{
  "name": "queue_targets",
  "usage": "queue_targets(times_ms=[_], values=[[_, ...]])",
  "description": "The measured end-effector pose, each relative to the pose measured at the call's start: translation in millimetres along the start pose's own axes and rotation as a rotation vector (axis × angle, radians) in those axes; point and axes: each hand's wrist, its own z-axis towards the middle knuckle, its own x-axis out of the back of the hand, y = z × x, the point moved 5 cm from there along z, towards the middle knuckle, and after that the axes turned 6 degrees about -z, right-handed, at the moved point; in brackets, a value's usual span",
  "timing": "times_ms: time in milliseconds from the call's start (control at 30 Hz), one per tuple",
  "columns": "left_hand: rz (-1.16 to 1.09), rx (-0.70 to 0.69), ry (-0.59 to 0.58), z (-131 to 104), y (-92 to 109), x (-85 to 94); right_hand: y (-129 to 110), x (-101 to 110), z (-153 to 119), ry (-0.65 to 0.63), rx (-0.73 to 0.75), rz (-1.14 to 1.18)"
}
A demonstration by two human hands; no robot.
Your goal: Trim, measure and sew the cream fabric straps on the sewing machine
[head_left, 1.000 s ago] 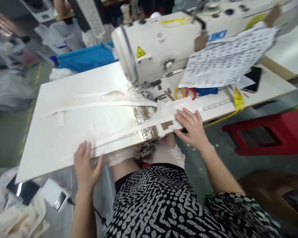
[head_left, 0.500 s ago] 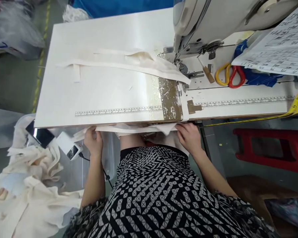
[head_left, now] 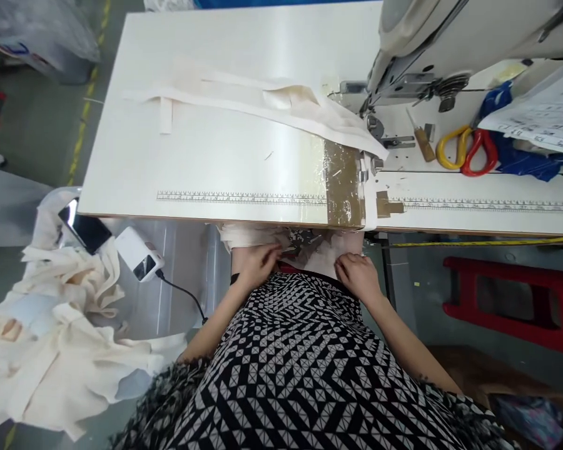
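Note:
Low over my lap, my left hand (head_left: 261, 265) is closed, its fingertips beside cream cloth (head_left: 253, 235) that lies across my leg under the table edge. Whatever those fingers pinch is too small to make out. My right hand (head_left: 358, 273) is closed at the edge of a pale, crumpled piece of fabric (head_left: 326, 255) on my lap. A long cream fabric strip (head_left: 263, 114) rests on the white table (head_left: 234, 162), its right end beside the needle area of the sewing machine (head_left: 422, 44).
Yellow-and-red-handled scissors (head_left: 466, 150) and a wooden-handled awl (head_left: 423, 144) lie by the machine. To the left, a clear bin (head_left: 169, 300) holds a white power bank (head_left: 138, 255), a phone (head_left: 84, 226) and cream cloth pieces (head_left: 51, 369). A red stool (head_left: 511, 297) stands at right.
My left hand has moved right and inward, away from the strip's left end. The strip stretched between my hands has dropped into the lap. The view has shifted.

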Motion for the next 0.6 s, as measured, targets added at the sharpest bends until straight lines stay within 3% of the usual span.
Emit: queue_targets(times_ms=[167, 300, 400, 500, 600], values=[[-0.024, 0.007, -0.303, 15.5, 17.1, -55.7, 11.1, 1.2, 0.6, -0.009, -0.024, -0.009], [-0.018, 0.035, -0.473, 21.1, 20.4, -73.4, 4.2, 8.8, 3.8, -0.020, 0.083, 0.042], [-0.023, 0.086, -0.491, 27.6, 27.9, -73.9, -2.1, 26.9, 10.9, -0.003, 0.220, 0.082], [-0.063, 0.144, -0.461, 40.4, 38.2, -77.8, 6.6, 48.9, 17.8, 0.053, 0.311, 0.135], [-0.147, 0.189, -0.409, 62.8, 44.8, -91.7, 35.0, 60.7, 25.4, 0.091, 0.191, 0.303]])
